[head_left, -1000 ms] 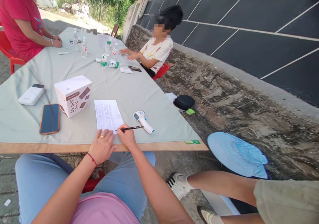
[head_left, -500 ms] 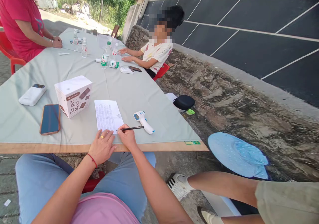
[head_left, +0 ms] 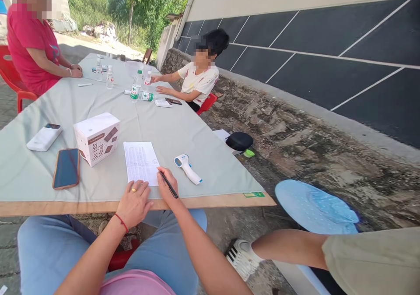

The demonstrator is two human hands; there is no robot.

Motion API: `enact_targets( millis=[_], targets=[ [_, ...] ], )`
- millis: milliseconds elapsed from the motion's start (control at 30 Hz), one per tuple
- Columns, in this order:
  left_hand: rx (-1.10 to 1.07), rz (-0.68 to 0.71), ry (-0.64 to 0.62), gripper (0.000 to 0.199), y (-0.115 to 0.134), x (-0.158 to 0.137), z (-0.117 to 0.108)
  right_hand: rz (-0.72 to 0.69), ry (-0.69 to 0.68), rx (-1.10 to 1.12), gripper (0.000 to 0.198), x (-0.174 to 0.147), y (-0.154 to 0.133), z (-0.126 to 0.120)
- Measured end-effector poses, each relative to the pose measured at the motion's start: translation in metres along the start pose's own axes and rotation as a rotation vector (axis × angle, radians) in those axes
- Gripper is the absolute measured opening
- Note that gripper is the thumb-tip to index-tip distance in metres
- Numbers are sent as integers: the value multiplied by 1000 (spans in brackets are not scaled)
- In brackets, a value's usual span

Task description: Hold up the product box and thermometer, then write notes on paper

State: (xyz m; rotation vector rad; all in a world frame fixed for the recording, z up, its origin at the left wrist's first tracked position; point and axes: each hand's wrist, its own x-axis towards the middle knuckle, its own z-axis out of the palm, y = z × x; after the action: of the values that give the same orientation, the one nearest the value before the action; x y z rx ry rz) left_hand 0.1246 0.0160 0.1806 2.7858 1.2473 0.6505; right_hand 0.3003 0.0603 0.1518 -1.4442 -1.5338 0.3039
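A sheet of paper (head_left: 140, 160) covered in rows of writing lies near the front edge of the cloth-covered table (head_left: 108, 189). My left hand (head_left: 134, 203) rests flat with its fingers over the sheet's lower edge; a ring and a red string bracelet show on it. At the sheet's lower right corner, my right hand (head_left: 167, 186) is closed around a black pen (head_left: 169, 185), whose back end slants down toward my wrist. Right of that hand lies a white infrared thermometer (head_left: 188, 169). Left of the paper stands a white box (head_left: 97, 138) with brown print.
A phone (head_left: 66, 169) and a white power bank (head_left: 44, 137) lie at the left. Several water bottles (head_left: 134, 87) are farther back. Two people sit at the far sides. A blue hat (head_left: 311, 205) and another person's leg (head_left: 290, 247) are at the right.
My right hand has turned the pen from pointing sideways to slanting back toward my wrist, and sits slightly farther right at the sheet's edge. My left hand stays on the paper. The view has tilted up.
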Motion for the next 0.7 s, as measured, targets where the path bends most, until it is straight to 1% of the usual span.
enact_targets(
  millis=[67,100,167,233,267,300,367,400,433,467,533,567,600,633,667,700],
  targets=[
    [-52,-5,49,27,0,0,-2,-2,-73,-169,31,12,-1,3],
    [-88,-10,93,26,0,-1,-3,15,-116,-267,33,19,-3,5],
    [-176,-22,230,19,-2,-3,-5,62,-199,-449,35,34,-9,11],
    [-271,-48,390,6,-5,-5,-8,98,-269,-576,33,47,-17,18],
    [-310,-66,454,8,-8,-7,-11,112,-298,-617,32,52,-21,22],
    [-335,-86,506,14,-12,-7,-14,124,-325,-645,31,56,-25,25],
    [-319,-144,603,21,-25,-7,-23,147,-373,-660,30,60,-29,28],
    [-287,-191,661,20,-34,-5,-28,158,-387,-649,30,61,-30,26],
    [-244,-254,737,12,-45,-2,-34,165,-386,-634,31,62,-29,23],
    [-208,-345,812,7,-58,1,-39,170,-363,-622,32,63,-27,17],
    [-197,-503,932,54,-88,9,-47,193,-259,-633,37,65,-20,0],
    [-202,-573,955,74,-103,13,-49,224,-197,-661,41,66,-14,-10],
    [-219,-639,948,90,-118,17,-49,276,-147,-701,44,68,-8,-21],
    [-256,-699,920,99,-131,20,-49,346,-126,-744,49,69,-2,-32],
    [-316,-745,888,103,-142,22,-47,429,-138,-783,54,71,5,-42],
    [-378,-764,861,102,-150,24,-45,502,-178,-809,56,71,12,-51]
  ],
)
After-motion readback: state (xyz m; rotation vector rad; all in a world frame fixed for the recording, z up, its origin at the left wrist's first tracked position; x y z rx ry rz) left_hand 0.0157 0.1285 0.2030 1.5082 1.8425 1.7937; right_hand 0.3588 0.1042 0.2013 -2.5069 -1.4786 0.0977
